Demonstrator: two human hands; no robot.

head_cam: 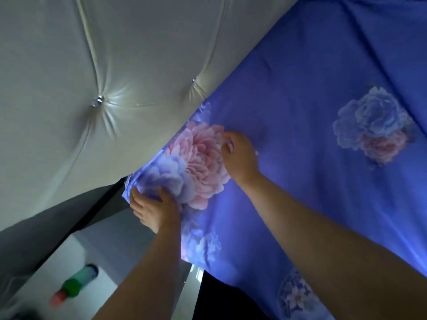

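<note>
Here we are at the head corner of the bed, and both hands are on the blue flowered bedsheet (300, 100). The sheet is spread over the mattress and fills the right side of the view, and its top edge is pushed up against the padded white headboard (92, 54). The left hand (153, 210) is down at the corner where the sheet drops over the side. Its thumb lies on top of the cloth and its fingers (136, 205) are curled under the edge, so it has a firm hold on the sheet. The right hand (240, 155) is further in on the bed, just beside the big pink flower (203, 158) printed on the cloth. Its fingers are bent in tight and narrow, with the tips nipping a small bit of fabric at the flower's rim. A shiny button (99, 101) sits in the headboard's tufting above. In the lower left corner, a white tabletop (34, 280) beside the bed carries a blurred bottle (76, 284), green in the middle and pink at one end, lying on its side well away from both hands.
</note>
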